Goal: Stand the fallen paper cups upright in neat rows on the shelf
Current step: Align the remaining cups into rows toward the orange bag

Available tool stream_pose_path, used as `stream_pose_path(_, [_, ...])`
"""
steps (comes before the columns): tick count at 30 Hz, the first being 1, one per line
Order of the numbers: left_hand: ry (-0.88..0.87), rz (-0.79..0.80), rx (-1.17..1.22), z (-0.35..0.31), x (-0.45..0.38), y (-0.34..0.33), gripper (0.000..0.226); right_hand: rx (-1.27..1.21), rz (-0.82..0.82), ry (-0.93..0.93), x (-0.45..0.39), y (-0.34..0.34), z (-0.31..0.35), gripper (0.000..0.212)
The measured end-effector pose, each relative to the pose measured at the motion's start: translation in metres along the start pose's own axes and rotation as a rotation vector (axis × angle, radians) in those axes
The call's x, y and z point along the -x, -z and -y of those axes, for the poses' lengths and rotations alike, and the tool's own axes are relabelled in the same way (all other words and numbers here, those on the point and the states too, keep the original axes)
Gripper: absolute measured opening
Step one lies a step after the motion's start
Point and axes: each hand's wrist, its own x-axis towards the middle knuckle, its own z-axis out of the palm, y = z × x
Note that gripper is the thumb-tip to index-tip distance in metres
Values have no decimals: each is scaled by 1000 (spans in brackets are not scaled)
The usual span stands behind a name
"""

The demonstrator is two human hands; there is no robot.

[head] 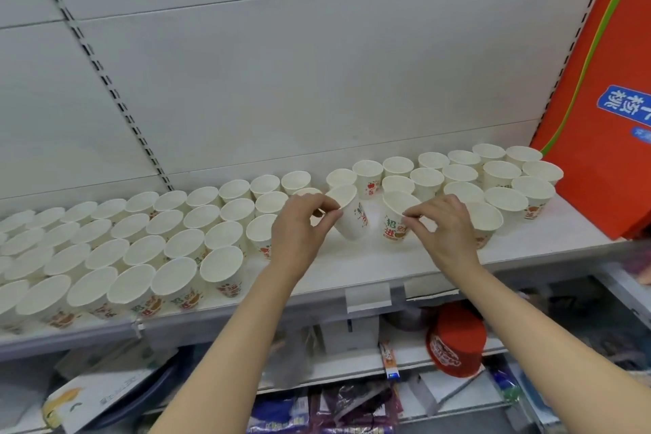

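A: Both forearms reach up from the bottom edge. Left hand (299,222) pinches the rim of a tilted cup (348,217), fingers curled.
B: Axis?
A: Mouth leans up-left, base down-right, above the white shelf (370,264).
B: Right?
A: Right hand (445,227) pinches the near rim of a second cup (396,218), roughly upright, mouth up.
B: Surroundings?
A: Upright cup rows (141,250) left, another cluster (493,180) right, orange box (599,99) at far right, white back panel (281,81).

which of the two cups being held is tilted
The cup in the left hand, the tilted cup, leans over, mouth toward the left. The cup pinched by the right hand, the upright cup, stands nearly straight.
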Motion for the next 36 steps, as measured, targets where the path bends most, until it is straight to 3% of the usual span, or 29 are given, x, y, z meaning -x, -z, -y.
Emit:
stream_pose_path(5, [-19, -63, 1, 26, 45, 51, 7, -102, 11, 68, 22, -18, 47, 10])
stream_pose_path(9, [65, -72, -16, 53, 66, 78, 7, -144, 53, 106, 33, -35, 77, 18])
stream_pose_path(18, [63, 7, -238, 80, 74, 77, 6, -156, 190, 131, 39, -68, 113, 5])
stream_pose_path(25, [26, 105, -322, 94, 73, 80, 8, -90, 201, 105, 47, -84, 118, 6])
stream_pose_path(30, [-33, 246, -293, 100, 63, 102, 31, -102, 246, 56, 50, -82, 113, 8])
stream_pose_path(36, [-126, 408, -466, 103, 38, 116, 25, -89, 304, 100, 42, -75, 108, 15])
